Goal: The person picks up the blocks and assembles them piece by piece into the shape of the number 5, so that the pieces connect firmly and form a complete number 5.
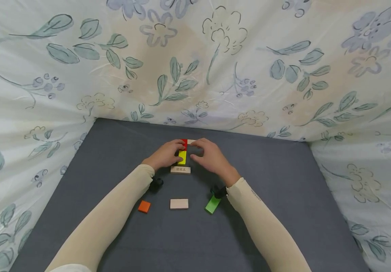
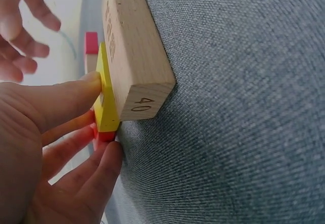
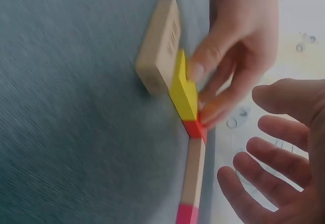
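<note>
My left hand (image 1: 164, 155) bends over a yellow block (image 1: 182, 155), its thumb pressed on that block and its fingertips at the adjoining red block (image 3: 194, 128). A plain wooden block (image 2: 137, 64) with dark characters and "40" on its end lies crosswise against the yellow block's near end. Beyond the red block runs a wooden block (image 3: 193, 165), ending at a crimson block (image 3: 187, 215). To the right of the row hovers my right hand (image 1: 212, 155), fingers loosely spread and holding nothing. In the head view the hands partly hide the row's far end.
Nearer the body lie an orange square block (image 1: 144, 206), a pale wooden block (image 1: 179, 204) and a green block (image 1: 212, 205) partly under the right wrist's camera. Dark grey cloth (image 1: 267, 226) covers the surface. Floral curtains (image 1: 195, 68) enclose the back and sides.
</note>
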### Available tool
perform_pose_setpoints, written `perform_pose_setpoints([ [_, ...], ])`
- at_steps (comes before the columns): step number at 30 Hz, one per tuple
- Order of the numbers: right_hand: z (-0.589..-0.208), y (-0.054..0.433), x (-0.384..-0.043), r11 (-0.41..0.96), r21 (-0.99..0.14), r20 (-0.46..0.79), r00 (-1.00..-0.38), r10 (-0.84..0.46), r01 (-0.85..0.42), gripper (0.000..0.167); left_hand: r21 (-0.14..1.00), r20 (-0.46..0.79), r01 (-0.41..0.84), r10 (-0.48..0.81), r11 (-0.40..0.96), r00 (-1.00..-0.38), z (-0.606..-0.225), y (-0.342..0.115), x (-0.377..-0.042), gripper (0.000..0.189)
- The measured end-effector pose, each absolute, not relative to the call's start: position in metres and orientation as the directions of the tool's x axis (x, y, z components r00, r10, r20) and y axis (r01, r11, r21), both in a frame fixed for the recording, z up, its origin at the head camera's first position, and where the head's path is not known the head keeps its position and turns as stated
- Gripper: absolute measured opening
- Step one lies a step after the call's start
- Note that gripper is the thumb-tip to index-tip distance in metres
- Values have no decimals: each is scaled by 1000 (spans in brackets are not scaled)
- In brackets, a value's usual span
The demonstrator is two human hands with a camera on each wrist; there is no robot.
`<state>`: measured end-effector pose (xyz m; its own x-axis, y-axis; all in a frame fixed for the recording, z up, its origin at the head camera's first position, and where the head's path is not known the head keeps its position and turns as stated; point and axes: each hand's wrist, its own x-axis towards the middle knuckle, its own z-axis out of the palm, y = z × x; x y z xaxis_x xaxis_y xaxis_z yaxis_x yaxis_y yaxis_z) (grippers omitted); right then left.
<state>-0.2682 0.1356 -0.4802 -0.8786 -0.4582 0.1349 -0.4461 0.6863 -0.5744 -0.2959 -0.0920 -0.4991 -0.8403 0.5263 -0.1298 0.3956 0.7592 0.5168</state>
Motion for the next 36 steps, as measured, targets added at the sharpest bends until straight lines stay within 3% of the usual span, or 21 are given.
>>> perform_pose_setpoints([
  [8, -490, 125, -246, 632, -609, 130, -846, -517, -479, 39, 515, -112, 400, 523, 758, -845, -501, -96, -296, 52],
  [15, -506, 118, -237, 639, -629, 97, -860, -501, -443, 34, 500, -120, 401, 521, 767, -845, -500, -93, -297, 51],
  [36, -513, 114, -234, 666, -593, 49, -845, -532, -454, 20, 509, -122, 395, 519, 764, -846, -500, -93, -295, 52],
])
